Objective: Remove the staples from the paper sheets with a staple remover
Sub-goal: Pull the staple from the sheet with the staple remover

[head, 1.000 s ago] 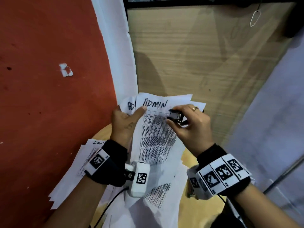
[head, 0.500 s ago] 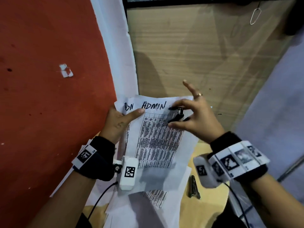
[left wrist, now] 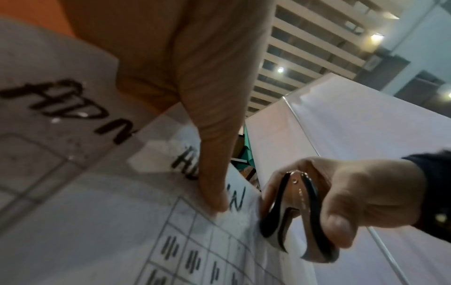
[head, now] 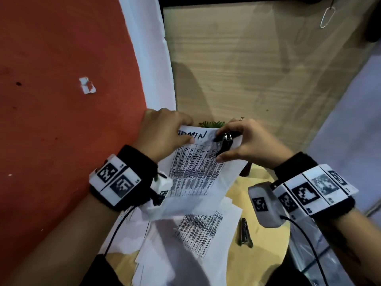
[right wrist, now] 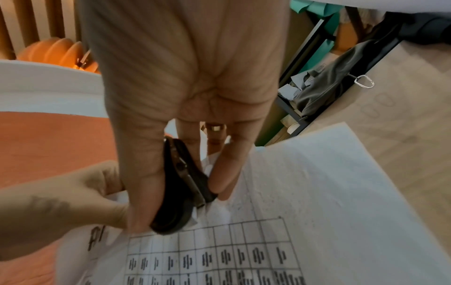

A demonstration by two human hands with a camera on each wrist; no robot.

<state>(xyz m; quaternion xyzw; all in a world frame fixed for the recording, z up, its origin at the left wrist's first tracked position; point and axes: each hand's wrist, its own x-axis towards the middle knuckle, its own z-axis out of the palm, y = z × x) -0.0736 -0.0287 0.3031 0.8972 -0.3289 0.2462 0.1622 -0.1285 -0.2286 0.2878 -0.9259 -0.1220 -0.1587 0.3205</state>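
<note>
I hold a stapled set of printed sheets (head: 195,172), headed "ADMIN" in marker, raised above the table. My left hand (head: 183,131) pinches their top edge, thumb (left wrist: 214,200) pressing on the front beside the writing. My right hand (head: 221,146) pinches a black and chrome staple remover (head: 226,141) between thumb and fingers at the top right of the sheets. In the left wrist view the staple remover (left wrist: 300,214) has its claws against the paper near the header. The right wrist view shows the staple remover (right wrist: 183,185) squeezed onto the sheets (right wrist: 317,192). No staple is visible.
More loose printed sheets (head: 198,230) lie spread over a round wooden table (head: 266,244), with a small metal tool (head: 244,232) to their right. An orange floor (head: 61,100) lies left, a wooden panel (head: 247,69) ahead, and a green plant (head: 210,123) behind the sheets.
The sheets have come up off the pile. My left hand shifted from a flat thumb hold to pinching the top edge. My right fingers, spread half a second ago, closed round the remover.
</note>
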